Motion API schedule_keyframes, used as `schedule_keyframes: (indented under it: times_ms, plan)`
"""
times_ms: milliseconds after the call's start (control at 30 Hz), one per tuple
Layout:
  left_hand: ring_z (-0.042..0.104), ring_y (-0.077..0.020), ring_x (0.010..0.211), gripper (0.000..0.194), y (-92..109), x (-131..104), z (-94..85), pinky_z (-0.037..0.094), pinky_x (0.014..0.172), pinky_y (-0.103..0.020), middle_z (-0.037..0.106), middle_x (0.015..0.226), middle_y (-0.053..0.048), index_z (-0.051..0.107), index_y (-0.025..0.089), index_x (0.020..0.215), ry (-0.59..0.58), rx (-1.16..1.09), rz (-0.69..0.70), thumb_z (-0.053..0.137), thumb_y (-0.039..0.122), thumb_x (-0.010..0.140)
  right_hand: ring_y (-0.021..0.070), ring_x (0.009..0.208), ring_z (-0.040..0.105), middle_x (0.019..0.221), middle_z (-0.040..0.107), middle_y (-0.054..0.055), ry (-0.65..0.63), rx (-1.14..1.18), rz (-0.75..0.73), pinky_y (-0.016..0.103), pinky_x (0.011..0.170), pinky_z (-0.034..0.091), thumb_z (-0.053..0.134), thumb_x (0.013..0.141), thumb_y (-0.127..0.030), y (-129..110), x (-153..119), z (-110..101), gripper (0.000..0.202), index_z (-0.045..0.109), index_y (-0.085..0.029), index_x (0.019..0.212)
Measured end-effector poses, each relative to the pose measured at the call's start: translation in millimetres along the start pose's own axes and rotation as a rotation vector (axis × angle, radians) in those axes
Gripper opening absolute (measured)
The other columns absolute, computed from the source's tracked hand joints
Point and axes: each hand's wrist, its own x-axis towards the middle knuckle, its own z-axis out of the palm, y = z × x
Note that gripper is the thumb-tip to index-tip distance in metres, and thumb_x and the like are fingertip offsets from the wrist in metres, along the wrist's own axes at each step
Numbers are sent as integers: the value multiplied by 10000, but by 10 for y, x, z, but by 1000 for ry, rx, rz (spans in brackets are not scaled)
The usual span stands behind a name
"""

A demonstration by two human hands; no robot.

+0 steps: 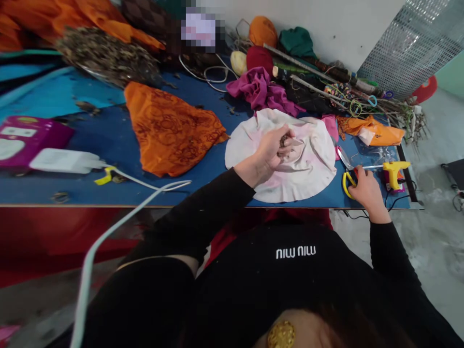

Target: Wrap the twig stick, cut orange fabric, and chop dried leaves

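The left hand (pixel 271 149) is hovering palm up over a round white cloth (pixel 241 145), its grip curling loosely around a small clump of dried plant bits (pixel 283 143). The cloth is lying creased on the blue surface (pixel 108 142), its lower edge reaching close to the person's torso. The right hand (pixel 368 189) is touching the yellow handle of the scissors (pixel 348 183), whose blades are pointing away from the person; whether this grip is closing firmly on them, one cannot tell. A yellow glue gun (pixel 395 170) is resting just beyond that hand, near the surface's right end. An orange patterned cloth (pixel 176 133) is lying left of the white one, and a purple cloth (pixel 255 89) is bunching up behind it.
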Motion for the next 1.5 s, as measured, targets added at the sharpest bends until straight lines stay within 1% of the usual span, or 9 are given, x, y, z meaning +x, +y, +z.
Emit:
schedule_keyframes:
  times_ms: [100,300,567,733,833,967,1100,1300,1500]
  plan:
    - [152,-54,390,483,-15,3,-17,142,398,-180,196,507,96,415,207,668,-29,-14,-20,459,398,1109,359,1007,716,1230,659,236,-35,-46,77,429,858,536,631,852,-273,-56,9,-55,699,503,-104,1518]
    - [126,-61,401,553,52,-69,39,129,410,-186,178,465,86,355,209,586,-10,-27,-8,410,331,1123,367,1019,744,1230,732,215,-1,8,127,441,846,559,589,892,-298,19,10,-121,691,520,-171,1568]
    - [113,-56,385,515,46,-64,106,129,413,-167,188,454,90,331,215,633,51,-96,15,381,332,1132,325,1175,721,1339,741,149,239,573,24,517,994,618,630,837,-392,393,-55,79,806,506,-203,1610]
    - [130,-52,378,499,26,-48,97,98,411,-175,235,492,101,472,203,732,-2,-113,-44,467,531,1108,254,851,738,1071,749,117,231,1023,-102,439,727,664,639,883,-573,18,141,109,832,473,-197,1606]
    - [244,-54,394,462,51,-79,98,156,410,-182,349,566,73,544,187,816,-98,-159,-114,552,583,1053,263,932,753,1133,755,123,185,1108,-176,455,795,675,623,906,-581,-327,348,24,739,544,-216,1544]
    - [435,-83,490,90,73,-108,89,345,477,-197,471,664,27,555,171,843,-127,-199,-134,594,191,922,275,1073,748,1280,745,130,221,1050,-229,477,915,661,648,900,-571,-462,477,-28,684,595,-227,1488]
    - [532,-85,562,335,3,-87,45,388,524,-201,582,764,6,569,157,885,-88,-58,-72,500,-38,622,282,1008,743,1194,767,126,230,838,-101,483,906,638,692,869,-613,-168,310,-41,734,608,-196,1467]
    - [594,-76,642,235,-98,-57,29,467,627,-202,630,821,-23,605,119,879,-101,37,-87,546,-101,821,384,1093,723,1281,735,173,60,181,95,484,912,573,723,835,-652,342,-15,-240,865,540,-255,1581]
    - [697,-107,764,188,-37,-81,59,584,767,-237,719,899,-50,691,103,978,-56,-13,-110,590,-54,954,343,988,722,1182,746,135,-51,243,103,455,845,570,773,738,-684,771,-212,-191,945,581,-272,1567]
